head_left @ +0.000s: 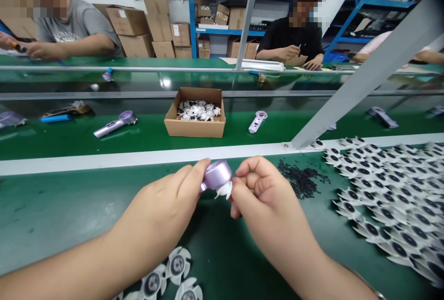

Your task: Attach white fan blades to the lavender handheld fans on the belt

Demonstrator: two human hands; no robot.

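Observation:
My left hand [169, 203] is closed round a small lilac hand-held fan body [218, 175], whose round head sticks out past my thumb. My right hand [260, 193] is closed in a pinch on a white fan blade [225, 190], held against the underside of the lilac head. Both hands hover just above the green bench mat [69, 212], close to its white front strip.
Many white-and-black fan blades [388, 198] lie in rows at the right, a few more blades [173, 272] near my left forearm. A pile of small dark screws [301, 177] sits right of my hands. On the conveyor: a cardboard box of blades [195, 112], lilac fans [114, 124], [257, 121]. Two people work across the belt.

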